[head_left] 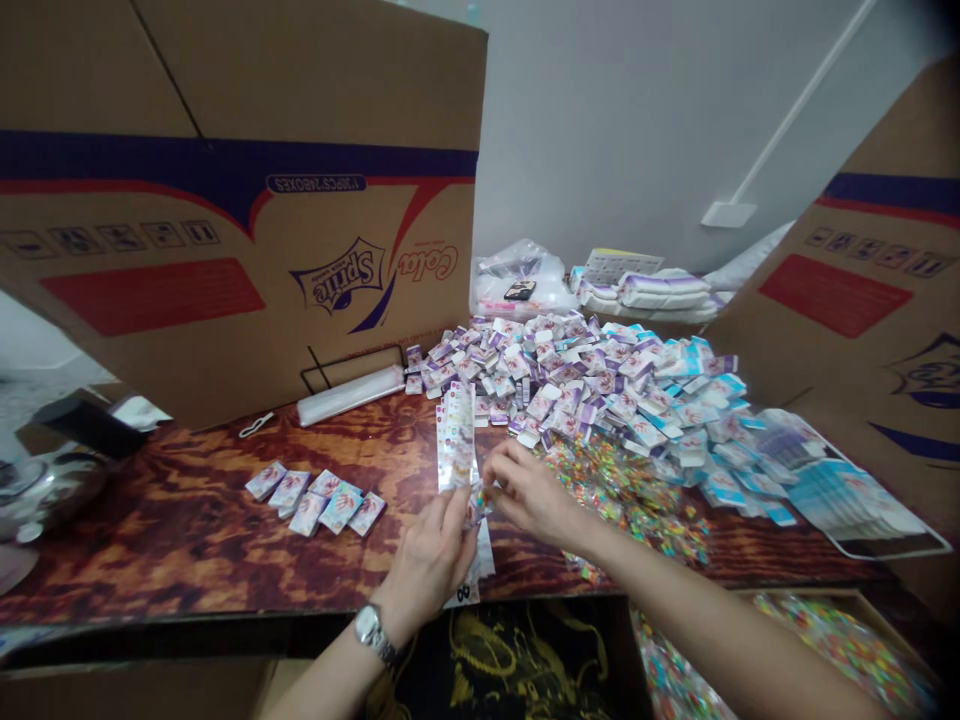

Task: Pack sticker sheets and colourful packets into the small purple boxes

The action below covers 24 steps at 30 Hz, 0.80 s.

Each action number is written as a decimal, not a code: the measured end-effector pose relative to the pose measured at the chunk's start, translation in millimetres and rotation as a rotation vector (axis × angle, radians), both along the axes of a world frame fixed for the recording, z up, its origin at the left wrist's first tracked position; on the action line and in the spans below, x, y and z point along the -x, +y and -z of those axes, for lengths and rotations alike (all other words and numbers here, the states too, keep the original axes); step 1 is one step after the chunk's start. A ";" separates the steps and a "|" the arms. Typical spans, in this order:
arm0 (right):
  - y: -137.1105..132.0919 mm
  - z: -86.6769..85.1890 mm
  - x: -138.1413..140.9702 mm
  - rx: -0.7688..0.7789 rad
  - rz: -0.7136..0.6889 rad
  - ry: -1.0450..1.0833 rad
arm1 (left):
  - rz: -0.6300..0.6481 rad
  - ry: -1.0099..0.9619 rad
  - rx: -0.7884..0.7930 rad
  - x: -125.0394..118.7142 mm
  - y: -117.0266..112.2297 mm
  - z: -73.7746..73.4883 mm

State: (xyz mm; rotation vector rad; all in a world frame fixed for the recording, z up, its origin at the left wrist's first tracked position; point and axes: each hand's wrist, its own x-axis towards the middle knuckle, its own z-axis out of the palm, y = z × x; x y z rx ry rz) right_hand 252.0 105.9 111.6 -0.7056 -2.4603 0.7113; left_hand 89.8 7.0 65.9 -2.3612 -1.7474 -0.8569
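Near the table's front edge, my left hand [431,555] grips a small printed carton [473,508] between thumb and fingers. My right hand [536,495] meets it from the right, fingers pinched together at the carton's upper end; what they pinch, if anything, is too small to make out. Beneath and beyond the carton lie strips of printed stickers [456,430]. Right of my right hand spreads a heap of small clear packets of colourful candy [622,490]. Behind it rises a large pile of purple, white and blue cartons [585,380].
Several closed cartons [341,505] lie on the table's left side. A big cardboard box [247,230] stands behind them, another [862,290] at right. A clear plastic roll [350,395] lies by the left box. Below the edge, an open box [840,640] holds more packets.
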 end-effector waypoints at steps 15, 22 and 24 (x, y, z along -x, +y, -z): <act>-1.2 12.9 -6.2 -0.196 -0.090 -0.057 | 0.016 -0.082 0.001 -0.6 -2.8 8.5; -0.5 17.8 -9.1 -0.111 -0.065 0.018 | 0.039 0.007 -0.050 -1.4 -4.6 9.0; -2.0 17.3 -10.0 -0.171 -0.089 -0.026 | 0.044 -0.010 -0.030 -1.3 -4.8 10.1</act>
